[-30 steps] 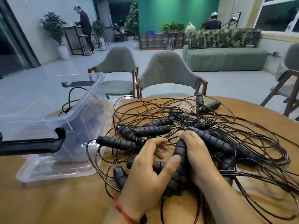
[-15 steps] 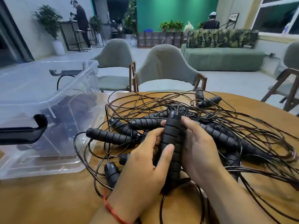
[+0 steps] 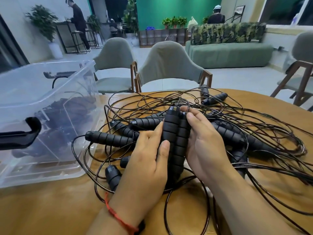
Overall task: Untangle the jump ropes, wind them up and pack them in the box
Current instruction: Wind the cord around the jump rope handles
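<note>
A tangle of black jump ropes [image 3: 220,116] with ribbed black handles covers the middle of the round wooden table [image 3: 50,209]. Two handles [image 3: 174,133] stand side by side, upright, above the pile. My left hand [image 3: 145,160] grips them from the left, thumb across the front. My right hand [image 3: 201,139] holds them from the right, fingertips at their top. A clear plastic box [image 3: 50,102] stands at the left with dark ropes inside it.
A loose handle [image 3: 108,138] lies between the box and my hands; others lie at the far side [image 3: 215,97] and the right. Thin cords loop over the table's near edge. Two grey chairs [image 3: 169,65] stand behind the table. People stand far back.
Both hands have lifted the two handles from lying in the pile to upright and a little higher. The view has shifted so the box sits closer at the left.
</note>
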Tool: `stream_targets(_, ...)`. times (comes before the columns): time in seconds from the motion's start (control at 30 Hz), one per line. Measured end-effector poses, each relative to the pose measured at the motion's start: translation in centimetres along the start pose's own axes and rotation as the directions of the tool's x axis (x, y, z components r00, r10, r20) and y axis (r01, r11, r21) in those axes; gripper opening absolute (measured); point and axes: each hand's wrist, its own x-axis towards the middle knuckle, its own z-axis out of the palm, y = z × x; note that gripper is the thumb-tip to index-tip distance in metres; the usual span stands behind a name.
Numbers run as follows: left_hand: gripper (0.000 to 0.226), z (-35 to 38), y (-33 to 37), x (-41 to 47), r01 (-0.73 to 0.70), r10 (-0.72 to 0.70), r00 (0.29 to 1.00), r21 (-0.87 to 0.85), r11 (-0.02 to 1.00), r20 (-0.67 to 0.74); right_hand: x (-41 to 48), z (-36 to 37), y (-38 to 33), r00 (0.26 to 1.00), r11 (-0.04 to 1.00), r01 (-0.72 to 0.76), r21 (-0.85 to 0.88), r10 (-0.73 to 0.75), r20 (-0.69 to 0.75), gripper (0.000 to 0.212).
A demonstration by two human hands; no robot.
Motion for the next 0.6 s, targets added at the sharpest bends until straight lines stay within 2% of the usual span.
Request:
stream_targets(0.2,0.047,-0.05,-0.37,-0.06,0.022,-0.022,1.000,-0.040,0.999,-0.010,-0.07,0.10,0.30,1.000,0.999,0.005,0.040,-0.005,0.004,0.030)
stream_targets(0.6,0.042,-0.40,-0.54,-0.57,0.041,-0.048,0.997,-0.119,0.992,-0.056,0.00,-0.08,0.73,0.999,0.999,0.042,-0.003,-0.042,0.003,0.027)
